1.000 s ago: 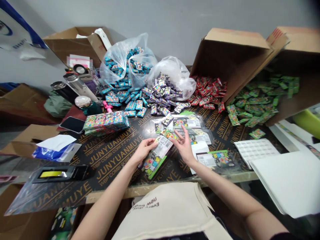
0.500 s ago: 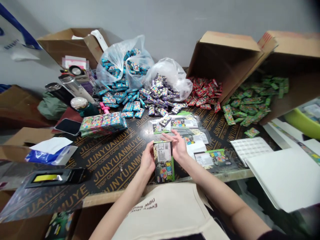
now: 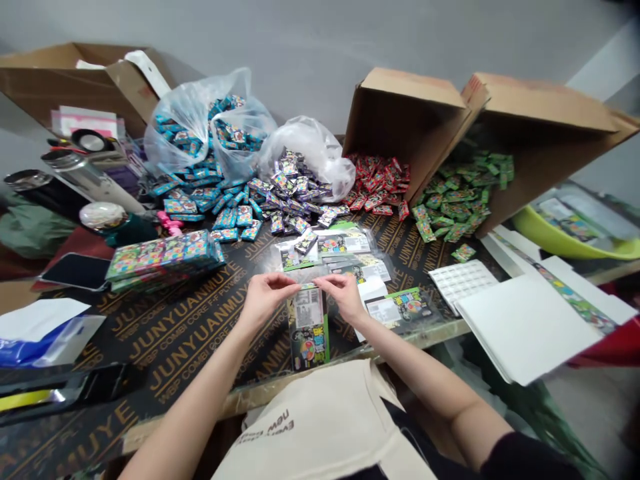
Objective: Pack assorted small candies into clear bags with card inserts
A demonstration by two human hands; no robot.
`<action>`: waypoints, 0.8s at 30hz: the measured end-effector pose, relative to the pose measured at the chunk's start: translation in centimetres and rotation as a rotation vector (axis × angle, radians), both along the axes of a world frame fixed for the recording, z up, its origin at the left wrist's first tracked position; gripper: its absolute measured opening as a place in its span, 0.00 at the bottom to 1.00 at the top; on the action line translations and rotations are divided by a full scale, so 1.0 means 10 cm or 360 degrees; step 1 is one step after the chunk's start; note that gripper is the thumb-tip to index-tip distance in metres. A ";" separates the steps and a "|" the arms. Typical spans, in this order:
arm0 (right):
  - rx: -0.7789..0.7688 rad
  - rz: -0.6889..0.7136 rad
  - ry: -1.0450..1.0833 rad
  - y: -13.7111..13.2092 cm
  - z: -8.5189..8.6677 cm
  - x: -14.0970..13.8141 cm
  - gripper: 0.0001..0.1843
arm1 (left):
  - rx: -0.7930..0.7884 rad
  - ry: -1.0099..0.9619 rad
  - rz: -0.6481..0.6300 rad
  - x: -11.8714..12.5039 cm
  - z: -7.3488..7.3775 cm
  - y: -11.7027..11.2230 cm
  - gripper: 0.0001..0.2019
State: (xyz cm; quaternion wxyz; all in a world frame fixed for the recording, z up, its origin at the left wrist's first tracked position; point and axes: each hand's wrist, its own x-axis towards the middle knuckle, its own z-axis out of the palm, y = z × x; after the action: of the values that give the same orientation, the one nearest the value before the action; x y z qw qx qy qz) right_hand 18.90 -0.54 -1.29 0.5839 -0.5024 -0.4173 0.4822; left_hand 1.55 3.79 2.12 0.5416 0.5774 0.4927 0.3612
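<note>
A black and green printed packet (image 3: 307, 333) with a barcode label lies near the table's front edge, its label end away from me. My left hand (image 3: 270, 297) pinches the far end of the packet at its left corner. At the right corner of that same end, the fingertips of my right hand (image 3: 345, 297) are closed together. Just beyond my hands lie more printed packets (image 3: 345, 243) in clear plastic, with one small purple wrapped piece (image 3: 306, 241) on top. Another packet (image 3: 400, 308) lies to the right of my right hand.
Blue pieces (image 3: 235, 217), purple pieces (image 3: 287, 190), red pieces (image 3: 377, 180) and green pieces (image 3: 450, 200) form piles along the back. Stacked colourful boxes (image 3: 163, 257), a phone (image 3: 75, 272) and flasks (image 3: 90, 177) stand left. White sheets (image 3: 525, 320) overhang the right edge.
My left hand has moved from the packet's side to its far end. My right hand's spread fingers have closed at that end. The view has turned right.
</note>
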 end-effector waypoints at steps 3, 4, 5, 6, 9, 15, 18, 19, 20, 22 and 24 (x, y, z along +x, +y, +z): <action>-0.0038 0.0071 -0.0021 0.04 0.06 0.03 0.09 | -0.0111 -0.0024 -0.0069 0.01 0.02 0.09 0.09; -0.0048 0.0112 -0.0013 0.06 0.08 0.04 0.09 | -0.0105 -0.0018 -0.0083 0.01 0.02 0.11 0.09; -0.0053 0.0151 -0.0013 0.08 0.10 0.04 0.09 | -0.0076 0.0002 -0.0103 0.01 0.02 0.12 0.08; -0.0049 0.0181 -0.0027 0.09 0.12 0.05 0.09 | -0.0020 0.0038 -0.0120 0.01 0.03 0.11 0.08; 0.0003 0.0241 -0.0105 0.07 0.15 0.08 0.08 | 0.0241 0.0212 -0.0186 0.00 0.08 0.05 0.05; 0.0270 0.0195 -0.0365 -0.09 0.11 0.10 0.06 | 0.0721 0.0374 -0.0252 0.00 0.12 -0.12 0.06; 0.0315 0.0208 -0.0396 -0.11 0.09 0.11 0.05 | 0.0725 0.0346 -0.0200 -0.01 0.08 -0.18 0.04; 0.0304 0.0213 -0.0388 -0.10 0.08 0.12 0.05 | 0.0684 0.0309 -0.0160 -0.01 0.07 -0.20 0.04; 0.0287 0.0215 -0.0378 -0.09 0.08 0.13 0.06 | 0.0607 0.0261 -0.0110 -0.02 0.05 -0.22 0.04; 0.0260 0.0204 -0.0370 -0.08 0.06 0.15 0.06 | 0.0407 0.0166 0.0000 -0.03 0.03 -0.25 0.06; 0.0264 0.0203 -0.0396 -0.08 0.05 0.16 0.07 | 0.0321 0.0137 0.0057 -0.03 0.02 -0.29 0.06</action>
State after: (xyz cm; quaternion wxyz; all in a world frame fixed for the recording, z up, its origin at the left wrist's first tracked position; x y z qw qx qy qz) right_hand 20.50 -1.32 -0.76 0.5354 -0.4808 -0.5559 0.4161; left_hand 1.24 0.92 2.35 0.4525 0.6350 0.4871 0.3933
